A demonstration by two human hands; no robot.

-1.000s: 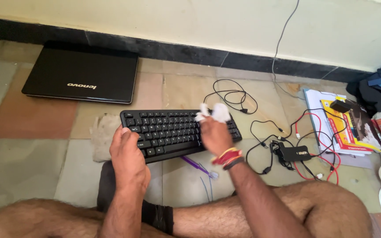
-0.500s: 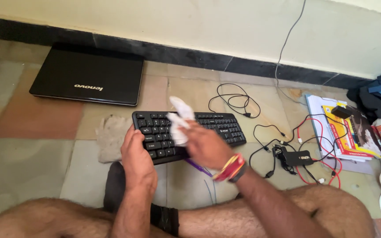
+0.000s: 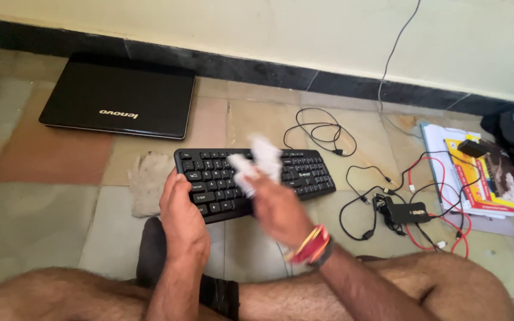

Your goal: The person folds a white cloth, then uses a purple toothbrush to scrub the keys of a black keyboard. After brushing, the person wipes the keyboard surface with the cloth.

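Two hands at black keyboard (image 3: 257, 181) | left hand (image 3: 181, 217) grip closed on its left end | right hand (image 3: 278, 208) grip clutching white cloth (image 3: 256, 160) over its keys | closed laptop (image 3: 120, 102) beyond it

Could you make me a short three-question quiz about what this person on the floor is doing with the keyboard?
1. True or false: the left hand grips the left end of the black keyboard.
2. What does the right hand hold over the keys? A) a white cloth B) a screwdriver C) a phone
3. Fill in: the closed black laptop lies on the floor near the ____.

Key:
1. True.
2. A, the white cloth, blurred over the middle of the keys.
3. Wall, beyond the keyboard, on the person's left side.
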